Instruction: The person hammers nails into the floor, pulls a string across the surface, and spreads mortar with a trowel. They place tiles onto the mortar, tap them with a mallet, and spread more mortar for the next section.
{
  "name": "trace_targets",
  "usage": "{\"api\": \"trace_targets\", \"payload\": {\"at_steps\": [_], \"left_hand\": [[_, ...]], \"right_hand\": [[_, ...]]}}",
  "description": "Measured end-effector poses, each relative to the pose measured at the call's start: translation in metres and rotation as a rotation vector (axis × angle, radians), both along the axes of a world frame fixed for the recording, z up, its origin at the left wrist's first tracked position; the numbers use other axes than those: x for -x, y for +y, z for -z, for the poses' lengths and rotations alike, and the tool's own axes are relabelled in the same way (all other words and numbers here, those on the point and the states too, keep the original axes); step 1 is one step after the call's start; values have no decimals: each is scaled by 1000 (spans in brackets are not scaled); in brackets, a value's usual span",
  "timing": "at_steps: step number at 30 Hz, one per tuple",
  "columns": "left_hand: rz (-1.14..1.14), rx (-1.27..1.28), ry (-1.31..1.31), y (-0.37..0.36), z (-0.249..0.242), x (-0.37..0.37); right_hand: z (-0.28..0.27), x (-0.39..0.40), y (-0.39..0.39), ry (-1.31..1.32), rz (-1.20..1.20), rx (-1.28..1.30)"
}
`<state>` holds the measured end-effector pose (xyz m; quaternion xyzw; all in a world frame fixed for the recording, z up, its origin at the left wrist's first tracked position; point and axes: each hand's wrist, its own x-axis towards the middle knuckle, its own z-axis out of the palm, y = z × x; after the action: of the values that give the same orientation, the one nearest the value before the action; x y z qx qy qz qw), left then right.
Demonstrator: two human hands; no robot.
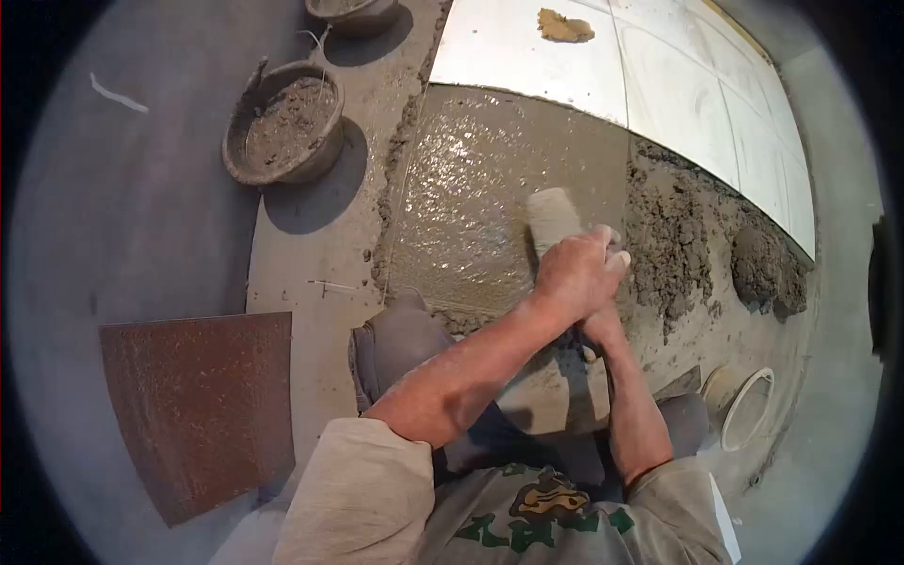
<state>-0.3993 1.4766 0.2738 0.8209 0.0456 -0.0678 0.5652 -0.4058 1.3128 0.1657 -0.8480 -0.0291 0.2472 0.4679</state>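
My left hand [579, 273] is closed at the base of a pale, block-shaped tool [554, 218], whose handle is hidden by the fingers. The tool's head is over the wet grey mortar [461, 188], a square patch that is glossy on the left and smoother toward the right. Just below the left wrist, my right hand [600, 328] is curled and partly covered by the left forearm. What it grips is too hidden to name. White tiles [527, 47] border the mortar along its far edge.
Two mortar tubs [330, 141] stand at upper left. Rough mortar [669, 235] and a mortar heap [767, 268] lie on the right. A pale bucket [749, 410] is at lower right, a brown sheet [202, 405] at lower left. A yellowish lump [565, 26] sits on the tiles.
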Motion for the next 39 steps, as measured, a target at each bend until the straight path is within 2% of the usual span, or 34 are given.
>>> {"api": "trace_targets", "payload": {"at_steps": [1,3,5,7,18,21,22,24,29,31,32,33,34,35,36,37,39], "left_hand": [[-66,-79,-16,6,5,0],[-17,-69,101,16,10,-1],[137,-119,85,26,12,7],[158,-108,42,36,15,12],[93,-29,-103,60,5,9],[26,-27,-160,64,5,7],[38,-25,-178,66,4,5],[-110,84,-188,71,0,1],[-217,173,-148,94,-15,3],[-265,168,-140,102,-16,4],[-302,221,-162,106,-17,5],[-345,276,-186,110,-17,4],[-347,273,-194,113,-19,4],[-370,303,-181,116,-21,5],[-392,332,-167,118,-22,6],[-389,329,-174,120,-21,6],[-427,292,-213,122,-19,6]], "right_hand": [[3,5,12,21,-26,37],[8,8,41,49,-90,100],[12,8,68,68,-169,159],[14,13,85,88,-219,225],[6,-2,137,91,-534,615],[77,-34,123,-35,-429,695],[70,-46,135,-91,-360,473],[51,-70,161,-65,-320,491],[41,-111,216,-75,-137,515],[29,-130,228,312,-218,380],[26,-117,216,-259,-481,82],[25,-106,210,-268,-481,80],[-28,-85,227,-432,-512,-240],[-57,-74,237,-588,-532,-562],[-14,-115,232,274,-283,-202],[0,-127,243,267,-284,-206],[12,-136,265,427,-48,18]]}}
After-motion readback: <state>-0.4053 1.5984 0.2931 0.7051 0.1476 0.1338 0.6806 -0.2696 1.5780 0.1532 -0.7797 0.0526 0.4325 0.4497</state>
